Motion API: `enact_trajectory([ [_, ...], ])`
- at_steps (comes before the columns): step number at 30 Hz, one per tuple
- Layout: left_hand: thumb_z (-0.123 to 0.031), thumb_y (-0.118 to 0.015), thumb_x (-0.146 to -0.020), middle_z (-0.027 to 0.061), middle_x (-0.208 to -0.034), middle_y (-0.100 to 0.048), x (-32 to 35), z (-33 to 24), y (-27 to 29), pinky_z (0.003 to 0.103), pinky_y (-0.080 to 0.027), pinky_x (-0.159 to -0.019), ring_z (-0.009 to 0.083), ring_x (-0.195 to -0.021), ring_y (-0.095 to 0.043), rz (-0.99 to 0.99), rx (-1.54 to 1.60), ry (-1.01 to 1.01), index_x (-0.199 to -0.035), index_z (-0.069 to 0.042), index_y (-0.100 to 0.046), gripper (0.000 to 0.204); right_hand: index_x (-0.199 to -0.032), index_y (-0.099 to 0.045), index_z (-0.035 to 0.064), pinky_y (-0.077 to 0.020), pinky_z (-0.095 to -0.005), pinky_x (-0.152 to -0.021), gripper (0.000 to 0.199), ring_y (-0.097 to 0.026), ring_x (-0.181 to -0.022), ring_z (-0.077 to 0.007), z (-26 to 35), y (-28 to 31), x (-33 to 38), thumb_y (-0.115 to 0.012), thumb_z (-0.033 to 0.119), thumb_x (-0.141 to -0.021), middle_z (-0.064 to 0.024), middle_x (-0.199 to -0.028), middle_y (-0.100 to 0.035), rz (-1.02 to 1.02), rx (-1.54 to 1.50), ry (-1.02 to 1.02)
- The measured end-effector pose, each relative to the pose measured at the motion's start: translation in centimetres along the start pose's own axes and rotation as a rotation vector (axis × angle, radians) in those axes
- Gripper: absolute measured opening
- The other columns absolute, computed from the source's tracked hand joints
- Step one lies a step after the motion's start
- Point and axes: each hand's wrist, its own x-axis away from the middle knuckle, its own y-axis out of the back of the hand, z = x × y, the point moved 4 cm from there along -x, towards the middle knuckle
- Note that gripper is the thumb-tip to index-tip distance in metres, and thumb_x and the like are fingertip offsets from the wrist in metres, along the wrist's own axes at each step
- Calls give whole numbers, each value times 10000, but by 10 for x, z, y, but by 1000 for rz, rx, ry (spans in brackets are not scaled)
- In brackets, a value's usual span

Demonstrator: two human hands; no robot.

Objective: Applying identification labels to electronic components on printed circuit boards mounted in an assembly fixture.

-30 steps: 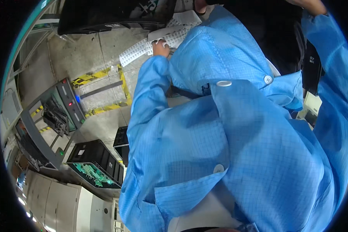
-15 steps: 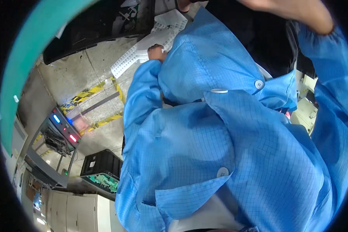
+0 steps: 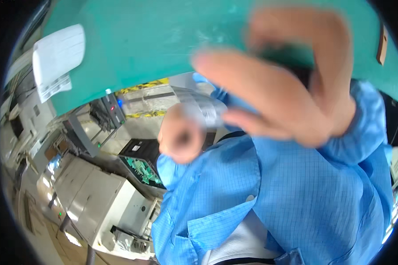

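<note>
My left hand [image 3: 177, 137] is closed in front of my chest, smeared by motion. From its fingers a clear plastic bag [image 3: 208, 110] with a small white patch reaches toward my right hand. My right hand [image 3: 296, 92] is raised close to the camera, over the bench edge, its fingers bent and spread apart. I make out nothing in it, though blur and a dark area between the fingers hide part of the palm. The thumb lies nearest the bag; whether it touches it I cannot tell. Both hands come out of blue checked sleeves.
A green-topped bench [image 3: 132, 44] fills the upper part, with white labelled sheets [image 3: 59, 55] at its left and a brown strip [image 3: 381, 46] at its right. Below stand a black crate [image 3: 141, 152] of green parts, a grey rack [image 3: 79, 134] and a pale cabinet [image 3: 93, 194].
The view has swung up to the green bench. My left hand has left the white perforated trays low down and come up with a clear bag. My right hand has come in before the camera.
</note>
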Motion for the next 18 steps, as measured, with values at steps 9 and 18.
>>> enact_trajectory([
  [9, -79, -688, -761, -21, -770, -500, -53, -120, -10, 344, -409, -668, 153, -675, -487, -445, 313, -530, -815, -162, -608, 127, -1418, -308, -1, -479, -297, -790, 875, -609, -905, -240, 18, -3, 34, -723, 435, -783, -126, -976, -634, 590, -652, -695],
  [18, 28, -690, -716, 164, -887, -625, -149, -158, -64, 449, -495, -710, 292, -769, -619, 115, 400, -774, -988, -23, -698, 277, -1426, -275, -34, -515, -276, -871, 793, -623, -1039, -203, -19, 116, -12, -727, 14, -777, -129, -1110, -614, -138, -1332, -814],
])
